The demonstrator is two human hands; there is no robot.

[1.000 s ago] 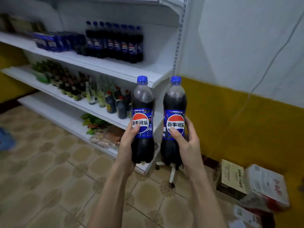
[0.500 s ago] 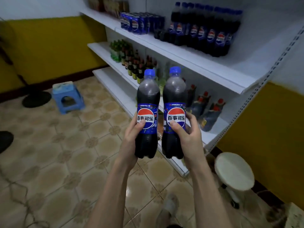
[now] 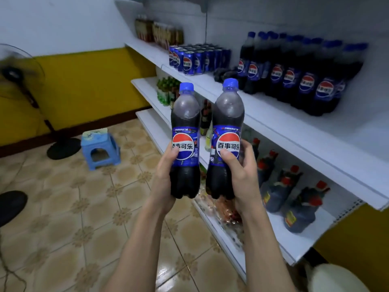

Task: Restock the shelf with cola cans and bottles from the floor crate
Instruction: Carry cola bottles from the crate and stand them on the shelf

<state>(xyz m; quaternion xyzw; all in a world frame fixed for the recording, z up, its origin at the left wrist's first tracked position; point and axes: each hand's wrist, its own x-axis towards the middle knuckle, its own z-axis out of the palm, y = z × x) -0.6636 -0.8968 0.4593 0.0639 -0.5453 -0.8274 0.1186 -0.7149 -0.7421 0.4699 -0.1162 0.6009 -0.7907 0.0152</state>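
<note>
- Since the earlier frames, both bottles sit slightly higher in the frame and the cola shelf has swung closer at upper right; the fan at left edge has come into sight.
- Left hand [image 3: 166, 175]: fingers and thumb wrapped around the lower body of the left cola bottle [image 3: 185, 142], held upright at frame centre.
- Right hand [image 3: 242, 175]: fingers and thumb curled around the right cola bottle [image 3: 228, 140], upright with a slight tilt, just beside the left one; whether the two touch cannot be told.
- Cola shelf [image 3: 284, 131]: its white front edge runs diagonally from upper centre to the right edge; the right bottle's neck overlaps that edge.
- Shelved bottles [image 3: 305, 74] stand in rows at upper right; bare shelf board shows in front of them and toward the right edge.
- Cola cans [image 3: 189, 60] stand packed to the left of the shelved bottles, near the shelf front.
- Dark jugs [image 3: 294, 203] with red caps stand on the shelf below, at right centre.
- Tiled floor [image 3: 73, 207] fills lower left, holding a blue stool [image 3: 101, 148] and the fan [image 3: 25, 81].
</note>
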